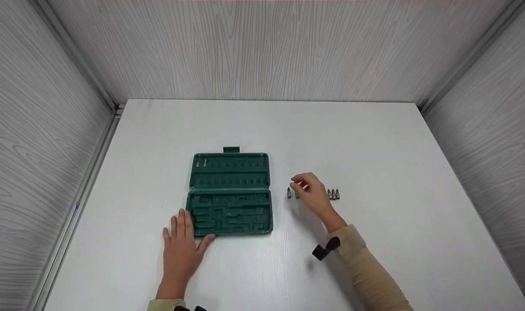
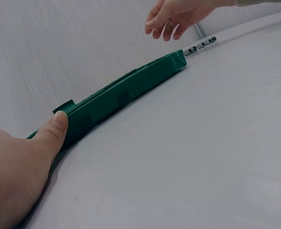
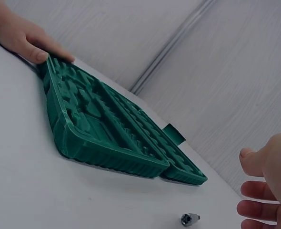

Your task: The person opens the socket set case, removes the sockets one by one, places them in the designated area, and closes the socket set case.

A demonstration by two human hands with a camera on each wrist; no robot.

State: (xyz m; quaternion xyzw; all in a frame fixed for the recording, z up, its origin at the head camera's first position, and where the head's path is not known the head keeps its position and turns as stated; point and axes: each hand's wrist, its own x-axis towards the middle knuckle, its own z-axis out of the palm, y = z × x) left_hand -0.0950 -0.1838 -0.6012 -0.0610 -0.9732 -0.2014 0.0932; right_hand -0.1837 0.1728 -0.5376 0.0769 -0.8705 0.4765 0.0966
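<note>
A green plastic tool case (image 1: 230, 190) lies opened flat, its moulded slots facing up. My left hand (image 1: 181, 246) rests at its near left corner, fingers straight along the side and thumb (image 2: 55, 129) against the front wall. Right of the case, my right hand (image 1: 312, 194) hovers over a row of small metal sockets (image 1: 333, 194), partly hiding the row. In the right wrist view its thumb stands apart from the bent fingers (image 3: 257, 210), with nothing seen between them. One socket (image 3: 190, 219) with a hollow end lies near those fingers.
Two small silver pieces (image 1: 205, 163) sit in the far left slots of the case's far half. The case's latch tab (image 1: 231, 149) sticks out at the back. Wood-grain panels (image 1: 262, 52) enclose the white table (image 1: 115, 259) at the back and both sides.
</note>
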